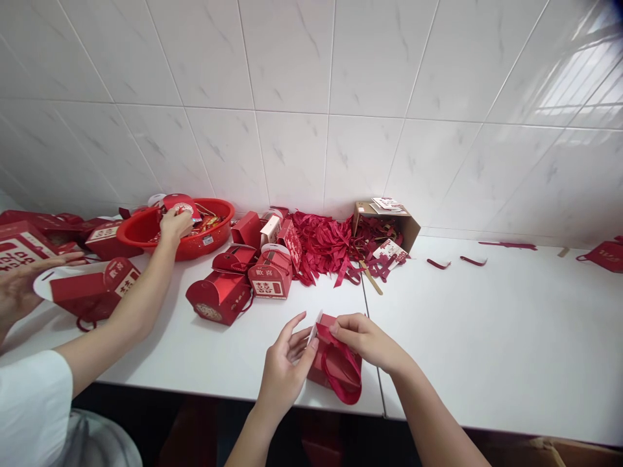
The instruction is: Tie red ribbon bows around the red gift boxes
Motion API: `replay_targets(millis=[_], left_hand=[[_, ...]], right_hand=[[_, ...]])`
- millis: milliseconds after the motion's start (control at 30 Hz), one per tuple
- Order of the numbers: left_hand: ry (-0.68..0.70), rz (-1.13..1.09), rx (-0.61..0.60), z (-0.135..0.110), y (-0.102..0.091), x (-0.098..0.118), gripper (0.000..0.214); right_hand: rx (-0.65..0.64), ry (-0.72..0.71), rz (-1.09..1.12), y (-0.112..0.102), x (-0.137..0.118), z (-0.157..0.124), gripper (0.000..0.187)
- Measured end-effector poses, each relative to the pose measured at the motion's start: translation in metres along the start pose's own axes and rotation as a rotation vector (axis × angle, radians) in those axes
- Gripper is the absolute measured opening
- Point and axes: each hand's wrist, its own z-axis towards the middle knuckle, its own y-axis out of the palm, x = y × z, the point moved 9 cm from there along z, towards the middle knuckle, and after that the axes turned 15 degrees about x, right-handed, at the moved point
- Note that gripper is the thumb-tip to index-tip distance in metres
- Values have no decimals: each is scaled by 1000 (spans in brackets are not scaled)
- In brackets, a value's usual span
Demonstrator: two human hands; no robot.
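Note:
A small red gift box with a red ribbon handle rests near the front edge of the white table. My left hand presses against its left side, fingers partly curled around it. At the top flap, my right hand pinches the box between thumb and fingers. Several finished red boxes stand farther back on the table.
A co-worker at the left reaches a hand into a red basin and rests the other hand on a red box. A heap of red ribbons and a tipped cardboard carton lie by the tiled wall.

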Motion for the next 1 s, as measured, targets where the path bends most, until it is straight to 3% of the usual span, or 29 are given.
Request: replay_targets(millis=[333,567,667,767,867,933,1000], left_hand=[[178,137,-37,-12,4,18,53],[93,111,-75,-15,6,9,54],[64,99,64,-3,-21,1,55],[9,235,325,14,-79,-13,54],[-42,587,506,24,-133,-24,48],[89,756,578,28,-147,-14,39],[289,768,619,28,-138,2,31]], right_hand=[[82,-130,-207,-3,-7,5,34],[278,-242,-285,-10,-21,-3,27],[419,-317,-128,-29,-25,-16,25],[619,-363,18,-66,-16,-38,25],[753,-261,6,-99,14,-57,27],[754,-170,-42,-108,35,-64,31],[710,-130,-79,-106,48,-66,33]])
